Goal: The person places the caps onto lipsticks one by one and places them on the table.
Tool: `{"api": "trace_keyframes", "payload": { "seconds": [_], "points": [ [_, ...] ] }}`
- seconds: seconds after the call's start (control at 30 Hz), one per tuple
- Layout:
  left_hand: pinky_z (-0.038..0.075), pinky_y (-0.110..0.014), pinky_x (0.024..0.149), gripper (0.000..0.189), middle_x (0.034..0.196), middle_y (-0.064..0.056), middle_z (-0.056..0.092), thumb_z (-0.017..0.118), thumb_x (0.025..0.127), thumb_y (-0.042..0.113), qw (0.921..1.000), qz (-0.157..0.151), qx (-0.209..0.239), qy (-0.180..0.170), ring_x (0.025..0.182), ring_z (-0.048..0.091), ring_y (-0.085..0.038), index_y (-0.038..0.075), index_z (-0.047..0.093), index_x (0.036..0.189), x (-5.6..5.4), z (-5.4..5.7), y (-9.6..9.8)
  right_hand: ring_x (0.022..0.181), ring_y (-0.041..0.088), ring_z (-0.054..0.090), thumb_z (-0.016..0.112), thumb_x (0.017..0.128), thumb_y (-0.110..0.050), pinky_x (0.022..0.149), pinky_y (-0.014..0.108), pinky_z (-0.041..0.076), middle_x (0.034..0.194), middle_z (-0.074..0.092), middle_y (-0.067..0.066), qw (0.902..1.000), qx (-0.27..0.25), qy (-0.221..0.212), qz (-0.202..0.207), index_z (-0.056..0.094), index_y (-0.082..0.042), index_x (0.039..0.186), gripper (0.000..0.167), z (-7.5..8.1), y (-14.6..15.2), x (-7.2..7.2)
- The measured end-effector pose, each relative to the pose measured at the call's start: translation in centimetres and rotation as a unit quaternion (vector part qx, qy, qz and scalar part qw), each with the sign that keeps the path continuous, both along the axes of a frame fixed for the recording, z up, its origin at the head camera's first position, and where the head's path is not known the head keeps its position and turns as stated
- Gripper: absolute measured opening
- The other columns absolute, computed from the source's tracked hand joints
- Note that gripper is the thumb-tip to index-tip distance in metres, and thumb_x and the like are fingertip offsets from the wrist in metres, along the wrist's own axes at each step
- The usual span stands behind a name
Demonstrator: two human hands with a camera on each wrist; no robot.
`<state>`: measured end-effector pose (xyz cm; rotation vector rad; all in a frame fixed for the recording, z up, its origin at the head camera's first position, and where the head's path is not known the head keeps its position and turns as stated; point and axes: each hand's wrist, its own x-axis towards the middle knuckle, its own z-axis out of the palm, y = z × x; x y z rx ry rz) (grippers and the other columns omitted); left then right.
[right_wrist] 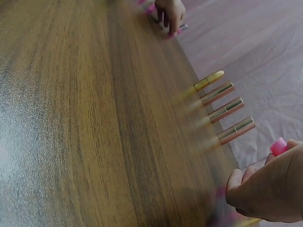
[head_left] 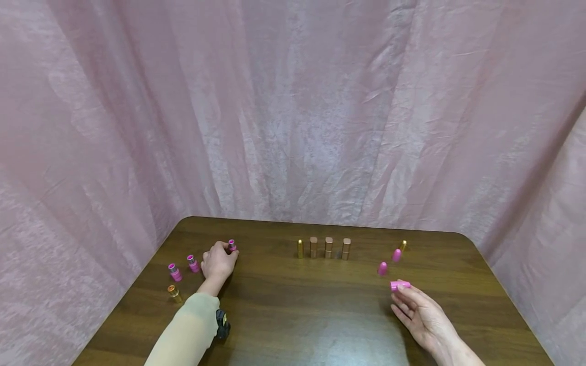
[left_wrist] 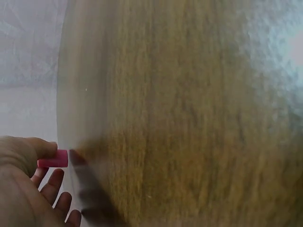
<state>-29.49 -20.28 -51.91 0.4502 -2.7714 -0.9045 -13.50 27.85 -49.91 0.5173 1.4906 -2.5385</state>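
At the table's left back, my left hand pinches a pink lipstick base with a silver collar, standing upright. In the left wrist view its pink lower part shows between thumb and fingers. Two more pink lipstick bases and an uncapped gold one stand left of that hand. On the right, my right hand holds a pink lipstick cap lying sideways between thumb and fingers, above the table. Just beyond it stand two pink caps and a gold cap.
Along the middle back of the brown wooden table stand a slim gold lipstick and three rose-gold lipsticks in a row. Pink curtains hang behind and beside the table.
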Motion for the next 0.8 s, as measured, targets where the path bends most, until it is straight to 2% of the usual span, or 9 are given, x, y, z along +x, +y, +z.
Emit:
{"api": "trace_keyframes", "payload": {
  "seconds": [0.13,0.3,0.47,0.67,0.8],
  "points": [
    [0.034,-0.063,0.101,0.035,0.129,-0.018,0.066,0.067,0.093,0.028,0.9999,-0.013,0.006,0.001,0.122,0.048,-0.049,0.007,0.062,0.121,0.1,0.1,-0.2,0.104,0.008,0.063,0.055,0.106,-0.019,0.098,0.031,0.051,0.099,0.073,-0.012,1.0,0.001,0.001,-0.001,0.068,-0.028,0.099,0.017,0.0,0.1,-0.1],
    [0.035,-0.062,0.099,0.035,0.125,-0.015,0.067,0.066,0.093,0.027,0.999,-0.043,0.003,0.008,0.118,0.051,-0.047,0.008,0.061,0.122,0.5,0.8,-0.1,0.103,0.008,0.063,0.055,0.106,-0.019,0.098,0.031,0.051,0.099,0.073,-0.011,1.0,-0.001,0.006,-0.002,0.067,-0.027,0.099,0.016,0.1,0.2,-0.1],
    [0.041,-0.06,0.093,0.031,0.116,-0.009,0.071,0.071,0.092,0.027,0.9963,-0.074,-0.011,0.042,0.114,0.055,-0.045,0.012,0.066,0.119,1.2,1.7,0.0,0.103,0.009,0.063,0.055,0.106,-0.018,0.098,0.031,0.051,0.099,0.073,-0.01,1.0,-0.003,0.007,-0.002,0.068,-0.026,0.097,0.018,0.4,0.1,-0.1],
    [0.045,-0.058,0.085,0.026,0.107,-0.005,0.072,0.075,0.09,0.026,0.9887,-0.118,-0.042,0.082,0.107,0.059,-0.041,0.015,0.072,0.113,2.6,2.9,0.6,0.102,0.008,0.064,0.055,0.106,-0.018,0.097,0.031,0.052,0.097,0.073,-0.01,1.0,-0.003,0.006,-0.004,0.068,-0.026,0.097,0.017,0.5,-0.2,-0.3],
    [0.046,-0.055,0.082,0.023,0.103,-0.004,0.07,0.077,0.089,0.024,0.9804,-0.154,-0.063,0.106,0.104,0.06,-0.038,0.019,0.075,0.111,3.6,3.6,1.1,0.102,0.008,0.064,0.055,0.106,-0.018,0.097,0.031,0.051,0.098,0.073,-0.01,1.0,-0.002,0.005,-0.004,0.069,-0.027,0.098,0.018,0.6,-0.2,-0.3]
  ]
}}
